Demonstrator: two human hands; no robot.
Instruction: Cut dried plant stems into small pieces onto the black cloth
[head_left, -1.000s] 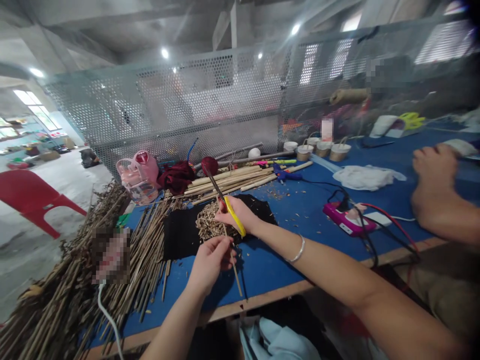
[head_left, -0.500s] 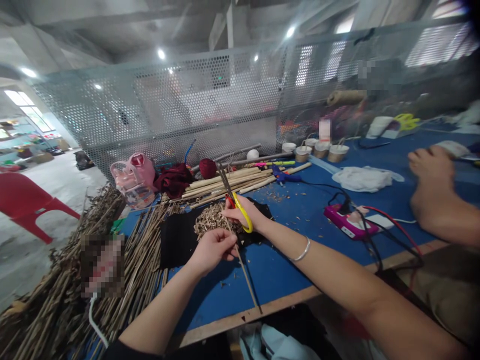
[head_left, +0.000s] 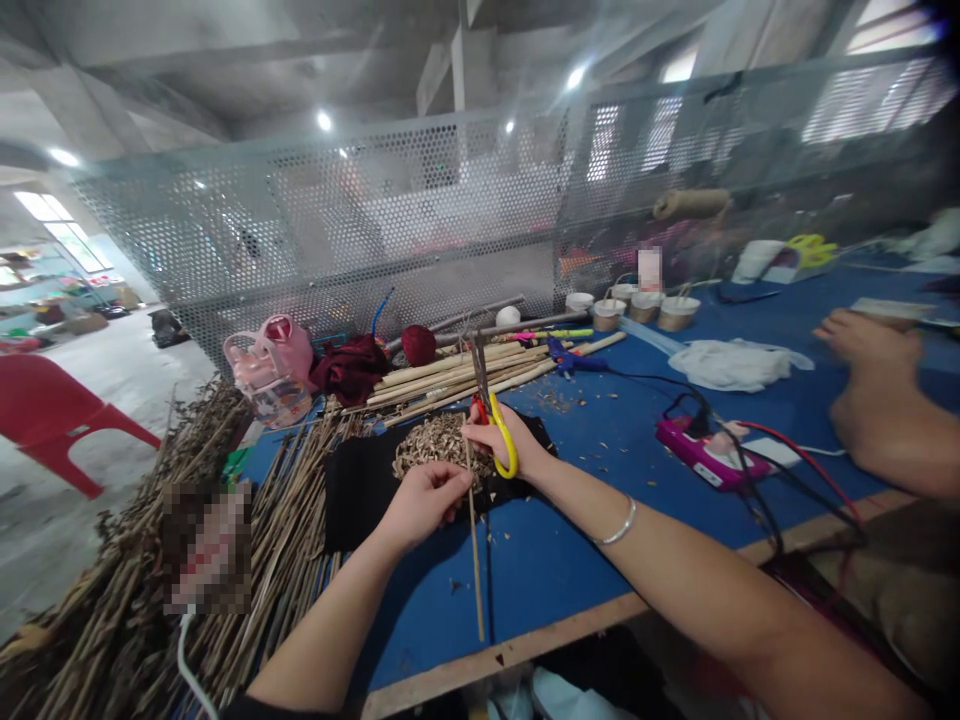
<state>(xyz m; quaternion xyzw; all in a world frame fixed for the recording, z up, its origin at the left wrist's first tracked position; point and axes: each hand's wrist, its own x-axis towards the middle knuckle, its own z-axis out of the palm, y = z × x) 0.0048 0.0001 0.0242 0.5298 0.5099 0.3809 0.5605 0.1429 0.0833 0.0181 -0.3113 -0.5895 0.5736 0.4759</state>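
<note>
A thin dry stalk (head_left: 476, 570) is pinched between the fingers of my left hand (head_left: 427, 500), its lower end pointing toward the table's front edge. My right hand (head_left: 510, 440) grips scissors (head_left: 504, 437) with yellow and red handles, the blades pointing up and away from me. The stalk's upper end reaches the right hand's fingers; whether they grip it too I cannot tell. Just beyond both hands, a heap of chopped stalk bits (head_left: 427, 447) lies on a black cloth (head_left: 352, 500).
Long dry stalks (head_left: 277, 540) cover the left side. Peeled sticks (head_left: 450, 375), a blue glue gun (head_left: 574, 357) and paper cups (head_left: 679, 312) lie toward the back. A purple power strip (head_left: 709, 455) with cables sits right, near another person's hand (head_left: 870, 345).
The stalk has swung from slanting rightward to nearly upright in view, its lower end moving left. The scissors' blades have turned to point more straight up. The view has shifted slightly.
</note>
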